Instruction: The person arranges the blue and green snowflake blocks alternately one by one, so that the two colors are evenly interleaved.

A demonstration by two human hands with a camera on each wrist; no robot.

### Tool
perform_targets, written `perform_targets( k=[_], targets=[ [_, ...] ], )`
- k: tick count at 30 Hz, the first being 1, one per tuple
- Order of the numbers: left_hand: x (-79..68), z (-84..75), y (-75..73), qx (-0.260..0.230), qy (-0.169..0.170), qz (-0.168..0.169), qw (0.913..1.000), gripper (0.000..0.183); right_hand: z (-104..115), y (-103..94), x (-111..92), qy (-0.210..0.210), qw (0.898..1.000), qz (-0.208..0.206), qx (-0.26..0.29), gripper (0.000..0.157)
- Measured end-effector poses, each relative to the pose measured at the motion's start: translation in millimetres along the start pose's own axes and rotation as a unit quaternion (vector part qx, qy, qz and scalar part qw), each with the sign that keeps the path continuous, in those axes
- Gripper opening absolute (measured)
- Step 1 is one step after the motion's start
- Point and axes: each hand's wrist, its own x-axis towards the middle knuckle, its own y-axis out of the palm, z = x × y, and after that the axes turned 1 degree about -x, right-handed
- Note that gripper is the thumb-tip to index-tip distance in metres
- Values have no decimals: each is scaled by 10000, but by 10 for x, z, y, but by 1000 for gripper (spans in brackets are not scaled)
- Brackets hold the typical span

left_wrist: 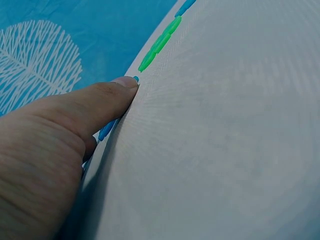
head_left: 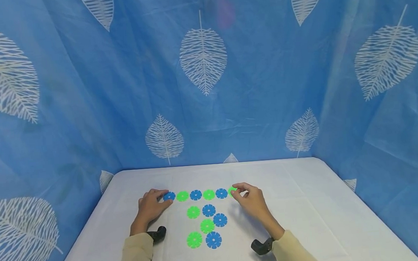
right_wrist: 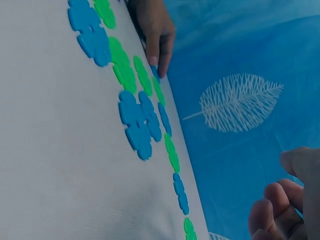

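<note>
A row of flat plastic snowflake discs with notched rims, alternating blue and green, crosses the table. At its left end my left hand pinches a blue snowflake disc between thumb and fingers; in the left wrist view the thumb lies along its edge. My right hand hovers by the green snowflake disc at the right end, partly covering it in the head view. The right wrist view shows that green disc lying on the table, apart from the loosely curled fingers, which hold nothing.
Nearer me than the row lie several loose discs, among them a green disc and a blue disc. The white-covered table meets a blue leaf-patterned curtain at the back and sides. Black wrist devices sit at both cuffs.
</note>
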Motion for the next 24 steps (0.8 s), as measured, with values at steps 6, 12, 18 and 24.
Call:
perform_targets(
  k=[6,12,18,24],
  targets=[
    [-14,8,12,-36,-24,4,10000,54,-11,30,-91,-114,9988,472,-65,31],
    [-20,-3,36,-42,-111,2,9999,53,-8,64,-210,-92,9962,861,-74,35],
    [-28,-19,40,0,-118,30,9999,54,-26,112,-312,6,9923,1233,137,39],
    [-13,-19,13,-36,-37,-23,10000,54,-81,150,-386,23,9870,1588,234,41]
  ],
)
